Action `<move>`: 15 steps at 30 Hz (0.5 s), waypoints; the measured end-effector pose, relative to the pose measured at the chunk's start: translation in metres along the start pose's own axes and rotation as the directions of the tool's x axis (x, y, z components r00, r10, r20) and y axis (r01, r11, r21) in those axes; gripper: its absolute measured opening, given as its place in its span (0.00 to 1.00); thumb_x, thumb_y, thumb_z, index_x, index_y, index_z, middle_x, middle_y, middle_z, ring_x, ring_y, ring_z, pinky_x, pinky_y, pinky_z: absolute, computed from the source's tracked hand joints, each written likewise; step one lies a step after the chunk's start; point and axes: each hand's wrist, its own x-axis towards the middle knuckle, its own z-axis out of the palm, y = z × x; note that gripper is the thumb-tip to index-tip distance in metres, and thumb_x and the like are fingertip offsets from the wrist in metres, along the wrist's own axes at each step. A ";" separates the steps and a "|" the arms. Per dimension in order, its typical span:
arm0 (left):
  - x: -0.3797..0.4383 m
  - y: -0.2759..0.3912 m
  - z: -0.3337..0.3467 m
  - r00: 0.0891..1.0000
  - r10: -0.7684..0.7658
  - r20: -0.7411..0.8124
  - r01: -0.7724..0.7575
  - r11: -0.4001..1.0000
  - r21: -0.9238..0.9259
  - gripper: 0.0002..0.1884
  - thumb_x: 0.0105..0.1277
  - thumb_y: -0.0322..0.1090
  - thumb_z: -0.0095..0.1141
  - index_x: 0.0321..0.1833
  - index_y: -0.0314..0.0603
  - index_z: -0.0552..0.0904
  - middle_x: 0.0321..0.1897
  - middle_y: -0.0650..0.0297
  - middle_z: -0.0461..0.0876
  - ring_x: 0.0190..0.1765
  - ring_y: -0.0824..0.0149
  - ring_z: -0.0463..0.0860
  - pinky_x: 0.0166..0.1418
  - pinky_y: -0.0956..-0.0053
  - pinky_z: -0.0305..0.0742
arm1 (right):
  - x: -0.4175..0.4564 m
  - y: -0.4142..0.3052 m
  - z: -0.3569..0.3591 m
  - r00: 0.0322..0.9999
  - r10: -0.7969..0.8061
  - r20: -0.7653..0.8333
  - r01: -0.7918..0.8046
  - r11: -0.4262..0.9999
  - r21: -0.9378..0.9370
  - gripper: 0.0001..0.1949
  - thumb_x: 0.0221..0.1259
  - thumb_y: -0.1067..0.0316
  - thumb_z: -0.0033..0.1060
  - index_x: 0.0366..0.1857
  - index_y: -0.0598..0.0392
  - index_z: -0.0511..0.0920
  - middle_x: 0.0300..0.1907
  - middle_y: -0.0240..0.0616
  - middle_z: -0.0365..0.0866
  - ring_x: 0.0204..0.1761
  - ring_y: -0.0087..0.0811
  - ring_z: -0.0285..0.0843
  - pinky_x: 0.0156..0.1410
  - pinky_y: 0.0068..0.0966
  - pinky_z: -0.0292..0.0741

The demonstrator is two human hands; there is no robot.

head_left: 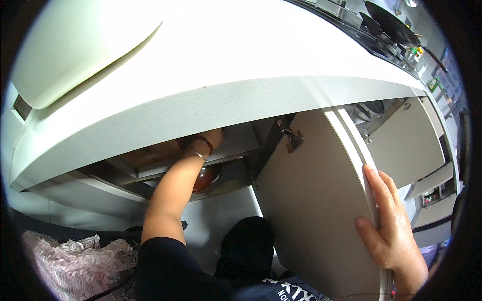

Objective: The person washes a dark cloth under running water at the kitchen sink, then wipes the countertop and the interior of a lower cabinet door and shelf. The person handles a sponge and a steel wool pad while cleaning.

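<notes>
My left arm reaches under the worktop into an open base cabinet. Only the wrist and part of my left hand [215, 138] show there, with a dark red bead bracelet and a thin bangle; the fingers are hidden behind the worktop edge. Below the forearm, on a lower level of the cabinet [234, 177], sits a shiny reddish-brown rounded vessel [206, 180], partly covered by the arm. At the right, my right hand [391, 225] grips the free edge of the swung-out cabinet door [316, 195], thumb on its inner face and fingers along the edge.
A metal hinge [292, 137] joins the door to the cabinet. Farther right, a second cabinet door [408, 139] stands ajar, with a metal pot [368, 111] inside. A black wok [391, 24] rests on the hob above. Ruffled pale fabric [79, 267] lies at lower left.
</notes>
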 end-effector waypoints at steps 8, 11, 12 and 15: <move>-0.032 0.012 -0.001 0.988 0.123 0.093 -0.121 0.992 -0.023 0.18 0.60 0.35 0.52 0.51 0.37 0.80 0.49 0.47 0.79 0.53 0.49 0.79 0.59 0.55 0.73 | 0.001 0.002 0.001 0.999 0.036 0.009 -0.036 0.999 0.004 0.38 0.45 0.74 0.57 0.68 0.59 0.57 0.60 0.69 0.59 0.59 0.66 0.65 0.64 0.43 0.66; -0.009 0.011 -0.009 0.989 0.038 0.146 -0.030 0.998 -0.059 0.19 0.60 0.35 0.52 0.53 0.37 0.79 0.50 0.47 0.79 0.53 0.49 0.79 0.60 0.55 0.72 | 0.000 0.001 0.001 0.999 0.031 0.003 -0.031 0.999 0.013 0.38 0.45 0.74 0.57 0.68 0.60 0.58 0.59 0.69 0.60 0.59 0.66 0.65 0.64 0.43 0.66; -0.002 0.012 -0.010 0.996 0.032 0.084 -0.027 0.998 -0.063 0.19 0.60 0.36 0.52 0.54 0.37 0.79 0.50 0.47 0.79 0.53 0.49 0.79 0.60 0.56 0.73 | 0.000 0.001 0.001 1.000 0.028 -0.002 -0.028 1.000 0.003 0.38 0.45 0.74 0.57 0.68 0.60 0.58 0.59 0.69 0.60 0.59 0.66 0.65 0.64 0.42 0.66; 0.013 0.016 -0.007 0.975 0.056 -0.214 -0.067 0.997 -0.046 0.20 0.60 0.38 0.53 0.55 0.39 0.79 0.50 0.46 0.79 0.52 0.50 0.80 0.59 0.56 0.73 | -0.001 0.001 0.001 1.000 0.006 -0.017 -0.006 1.000 -0.009 0.39 0.44 0.74 0.57 0.68 0.60 0.58 0.60 0.68 0.60 0.59 0.65 0.65 0.64 0.42 0.66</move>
